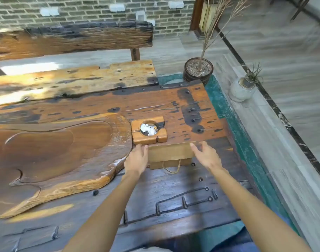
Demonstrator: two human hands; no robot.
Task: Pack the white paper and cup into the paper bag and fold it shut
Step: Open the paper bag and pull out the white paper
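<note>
A brown paper bag [169, 153] lies flat on the dark wooden table [173, 182], its top folded over and a string handle [172, 169] hanging toward me. My left hand [137, 158] rests at the bag's left edge with fingers spread. My right hand [204, 154] is at the bag's right edge, fingers apart and a little blurred. Just beyond the bag sits a square wooden holder [149, 139] with a round hollow holding crumpled white paper [148, 129]. No cup is visible.
A large carved wooden tray [55, 151] fills the table's left side. A potted dry plant [199, 70] stands at the far right corner, a small vase [242, 89] on the ledge beyond. The table's right edge [234, 135] is close to my right hand.
</note>
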